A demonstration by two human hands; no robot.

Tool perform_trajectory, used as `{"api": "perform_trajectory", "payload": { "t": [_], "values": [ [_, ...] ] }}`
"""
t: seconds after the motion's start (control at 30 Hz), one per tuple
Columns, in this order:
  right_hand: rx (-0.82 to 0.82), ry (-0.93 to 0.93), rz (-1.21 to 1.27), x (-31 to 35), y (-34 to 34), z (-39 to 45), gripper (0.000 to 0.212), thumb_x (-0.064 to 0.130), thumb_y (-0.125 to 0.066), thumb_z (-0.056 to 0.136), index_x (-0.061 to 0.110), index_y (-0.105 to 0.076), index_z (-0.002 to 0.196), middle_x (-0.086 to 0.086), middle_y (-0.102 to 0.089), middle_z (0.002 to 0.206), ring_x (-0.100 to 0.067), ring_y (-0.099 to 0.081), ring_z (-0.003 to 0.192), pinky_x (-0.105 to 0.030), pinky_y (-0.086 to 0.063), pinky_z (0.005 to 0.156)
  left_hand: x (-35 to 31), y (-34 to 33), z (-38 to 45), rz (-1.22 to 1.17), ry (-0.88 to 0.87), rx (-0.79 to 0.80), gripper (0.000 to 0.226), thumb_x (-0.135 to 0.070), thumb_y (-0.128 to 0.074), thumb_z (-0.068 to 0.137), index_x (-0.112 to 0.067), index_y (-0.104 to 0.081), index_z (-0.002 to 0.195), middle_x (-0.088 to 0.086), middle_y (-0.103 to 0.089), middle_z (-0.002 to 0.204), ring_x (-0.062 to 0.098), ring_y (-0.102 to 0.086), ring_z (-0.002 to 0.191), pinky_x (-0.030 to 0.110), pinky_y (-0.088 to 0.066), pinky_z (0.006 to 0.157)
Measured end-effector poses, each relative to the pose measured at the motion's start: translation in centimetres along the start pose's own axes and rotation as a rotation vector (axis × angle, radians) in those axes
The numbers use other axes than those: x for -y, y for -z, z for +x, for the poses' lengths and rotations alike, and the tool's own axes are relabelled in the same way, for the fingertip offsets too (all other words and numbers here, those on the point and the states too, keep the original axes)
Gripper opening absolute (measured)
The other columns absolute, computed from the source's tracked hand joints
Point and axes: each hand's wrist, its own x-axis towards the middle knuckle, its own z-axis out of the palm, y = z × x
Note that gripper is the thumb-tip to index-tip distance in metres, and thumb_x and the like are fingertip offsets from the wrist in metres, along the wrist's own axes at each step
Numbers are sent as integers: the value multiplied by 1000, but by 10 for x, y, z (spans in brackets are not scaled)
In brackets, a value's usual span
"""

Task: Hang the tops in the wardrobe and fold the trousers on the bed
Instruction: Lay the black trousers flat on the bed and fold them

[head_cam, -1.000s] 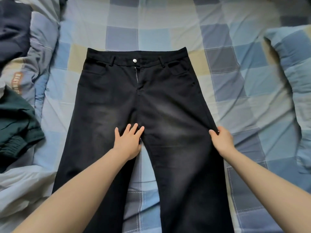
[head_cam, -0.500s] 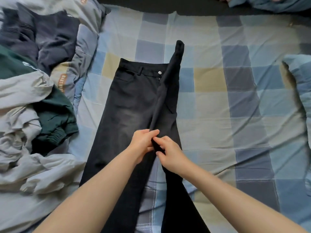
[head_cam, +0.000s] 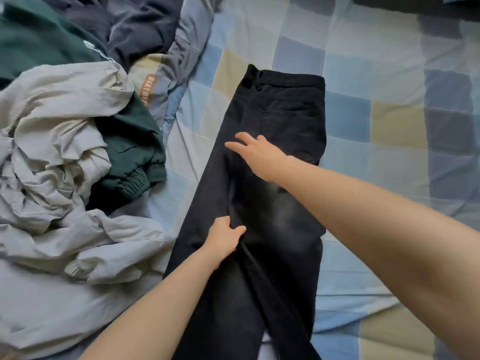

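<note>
The trousers [head_cam: 272, 178] under my hands are black, with a faded grey patch near their middle. The bed sheet [head_cam: 389, 113] carries a check pattern of pale blue, mid blue, slate, cream-white and tan squares. Toward the bed's left edge I see a light grey garment [head_cam: 52, 165], a dark green garment [head_cam: 130, 152] and a navy garment [head_cam: 135, 24].

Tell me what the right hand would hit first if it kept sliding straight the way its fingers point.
The right hand points left across the black trousers. Past their left edge comes bare checked bedsheet, then probably the dark green garment.
</note>
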Motion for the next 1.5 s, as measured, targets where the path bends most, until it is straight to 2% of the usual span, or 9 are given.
{"api": "perform_trajectory", "payload": {
  "t": [0.13, 0.4, 0.53, 0.83, 0.97, 1.13, 1.23, 1.37, 1.5],
  "values": [
    [72, -43, -353, 3, -3, 32, 56, 1, -62, 84, 18, -40, 133, -3, -36, 137, -30, -43, 113, -34, -37, 64, 10, 3, 2, 3, -100, 23, 20, -28, -48, 98, -16, -64, 98, 3, -69, 99, 24, -66, 93, 40, -56, 85],
    [-271, -87, -257, -7, 40, 73, 32, -13, -54, 81, 0, -51, 110, -19, -47, 114, -35, -48, 101, -40, -43, 62, -14, 78, 30, 136, -232, -274, 30, -28, -53, 97, -1, -65, 101, 16, -68, 102, 31, -61, 99, 36, -44, 82],
    [-152, -78, -190, 11, 27, 89, 32, -10, -48, 87, -3, -52, 118, -18, -45, 120, -36, -46, 110, -44, -45, 79, 7, 84, 34, 263, -105, -159, 18, -19, -57, 93, -9, -66, 105, 10, -69, 106, 30, -61, 105, 28, -43, 82],
    [-253, 98, -75, 3, -4, 105, 28, -8, -48, 88, 1, -53, 113, -18, -48, 120, -34, -47, 110, -41, -49, 85, 8, 85, 48, -347, 144, -75, 18, -5, -46, 89, -12, -62, 85, 9, -66, 88, 23, -61, 81, 35, -50, 78],
    [-379, 71, 271, -10, -4, 75, 58, -6, -49, 89, 14, -38, 142, -10, -34, 147, -28, -41, 130, -36, -44, 101, 10, 85, 52, -315, 163, -131, 11, -16, -51, 74, -11, -60, 78, 14, -63, 79, 27, -58, 79, 39, -47, 75],
    [-677, -577, 728, -56, -46, -44, 26, 7, -50, 90, 10, -53, 116, -11, -54, 109, -24, -54, 98, -27, -41, 84, 12, 79, 38, -160, 73, -190, 16, -16, -58, 83, -15, -69, 95, 6, -73, 92, 25, -68, 85, 38, -54, 81],
    [-444, -1039, 1087, -71, -80, -103, 14, 24, -52, 93, 10, -51, 89, -10, -58, 90, -28, -61, 82, -38, -50, 80, 4, 72, 23, 7, 55, -318, 17, -27, -61, 77, -16, -67, 89, 2, -69, 85, 25, -63, 80, 32, -49, 72],
    [49, -1111, 1655, -36, -92, -142, 35, 41, -48, 97, 8, -54, 85, -7, -57, 72, -22, -57, 61, -35, -53, 68, 13, 60, 0, 63, 126, -436, 23, -35, -63, 72, -12, -62, 71, 10, -68, 77, 33, -67, 83, 38, -57, 78],
    [-20, -1070, 1786, -28, -98, -146, 15, 31, -56, 95, 19, -53, 86, -2, -54, 75, -15, -54, 61, -35, -48, 73, 39, 51, -14, -69, 196, -387, 17, -9, -60, 87, -7, -55, 70, 22, -67, 89, 37, -68, 82, 48, -60, 72]
  ]
}}
